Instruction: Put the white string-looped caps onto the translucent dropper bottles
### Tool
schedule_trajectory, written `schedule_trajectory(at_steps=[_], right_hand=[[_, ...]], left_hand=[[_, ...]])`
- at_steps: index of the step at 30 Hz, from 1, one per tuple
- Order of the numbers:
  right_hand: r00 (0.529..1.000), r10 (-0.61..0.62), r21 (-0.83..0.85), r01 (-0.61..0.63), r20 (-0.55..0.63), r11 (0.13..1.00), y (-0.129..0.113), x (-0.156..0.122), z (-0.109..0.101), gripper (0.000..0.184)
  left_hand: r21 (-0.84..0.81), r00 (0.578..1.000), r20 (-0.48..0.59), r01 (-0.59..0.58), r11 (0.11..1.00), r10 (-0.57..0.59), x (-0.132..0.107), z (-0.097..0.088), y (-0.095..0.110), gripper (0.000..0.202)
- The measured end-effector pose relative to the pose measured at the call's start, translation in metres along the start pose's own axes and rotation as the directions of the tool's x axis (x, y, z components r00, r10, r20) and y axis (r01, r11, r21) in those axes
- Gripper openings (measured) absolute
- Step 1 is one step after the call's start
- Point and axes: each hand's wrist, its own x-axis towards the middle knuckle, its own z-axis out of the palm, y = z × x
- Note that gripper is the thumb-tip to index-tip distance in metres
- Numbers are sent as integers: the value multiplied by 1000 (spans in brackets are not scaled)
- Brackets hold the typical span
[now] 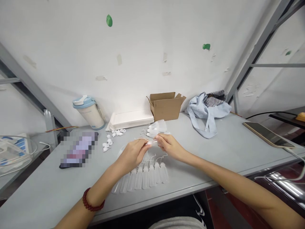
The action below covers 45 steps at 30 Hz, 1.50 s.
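Observation:
My left hand (133, 152) and my right hand (168, 145) meet above the grey table (224, 149), both pinched on one small clear plastic piece (152, 142) held between their fingertips. Directly below them lies a row of several small clear squeeze bottles (145, 176) with thin curved tips, side by side near the table's front edge. Loose white caps (110, 140) lie scattered to the left of my hands. A clear bag of small parts (157, 128) rests just behind my hands. A red bead bracelet (91, 202) circles my left wrist.
Along the wall stand a blue-lidded tumbler (89, 112), a stack of white trays (130, 119), an open cardboard box (166, 105) and a light blue cloth bag (207, 111). A phone (78, 149) lies at the left, a tablet (268, 134) at the right.

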Motion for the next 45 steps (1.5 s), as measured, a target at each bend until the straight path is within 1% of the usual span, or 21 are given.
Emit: schedule_trajectory(at_steps=[1,3,7,9,10,12,15,17,19,20,22,25,28,30,33,35,38,40,41,43,45], right_hand=[[1000,27,53,-27,10,998,2,1,0,42],[999,50,109,-52,19,993,3,1,1,42],[999,-47,-29,47,-20,998,-2,-2,2,40],[998,-55,-63,54,-15,997,-7,-3,2,39],[1000,-29,-37,29,-1,999,-9,-3,2,40],[996,74,76,-78,49,994,-12,-3,1,40],[950,269,264,-303,157,916,-16,1,-3,39],[909,359,330,-412,210,850,-19,4,-7,39],[897,380,351,-439,226,827,-21,9,-11,39],[904,366,352,-424,222,834,-21,11,-13,39],[926,317,343,-371,204,863,-22,18,-16,39],[952,254,296,-297,173,908,-20,25,-16,41],[977,160,136,-179,138,974,-15,27,-15,40],[986,50,-37,-45,157,998,-11,26,-15,34],[970,-106,-217,155,220,964,-8,26,-17,27],[963,-108,-251,171,245,953,-12,29,-17,29],[968,55,-256,9,243,967,-22,37,-15,34],[951,170,-206,-118,259,971,-28,44,-13,36],[927,225,-149,-187,300,971,-29,48,-12,37],[839,312,9,-352,445,936,-29,55,-13,38],[728,342,128,-506,594,853,-27,59,-13,36]], left_hand=[[33,999,-25,-31,999,32,0,1,-1,22],[52,1000,-19,-9,999,10,1,2,0,25],[-112,979,123,177,978,-163,4,-2,5,39],[-152,973,157,195,969,-171,4,-3,7,39],[-133,978,145,167,977,-148,4,-2,7,39],[-37,996,75,45,998,-42,2,2,5,37],[157,986,-38,-152,976,160,0,8,-3,32],[231,975,-61,-194,953,213,3,9,-7,30],[216,986,-48,-144,966,158,9,5,-8,30],[176,994,-30,-95,980,101,13,1,-7,30],[65,996,74,41,997,-46,22,-8,-3,36],[-86,960,214,201,976,-179,32,-18,-2,43],[-164,937,242,295,941,-252,33,-21,-5,43],[-212,925,253,338,917,-283,30,-21,-9,43],[-290,909,278,386,875,-309,26,-19,-13,43],[-307,912,265,388,869,-314,24,-18,-14,41],[-221,943,179,317,922,-281,20,-18,-17,38],[-86,976,97,202,976,-193,15,-18,-19,37],[3,991,48,124,992,-124,12,-19,-19,36],[211,997,-51,-45,976,57,5,-20,-19,33],[410,969,-103,-166,897,227,-2,-22,-16,30]])
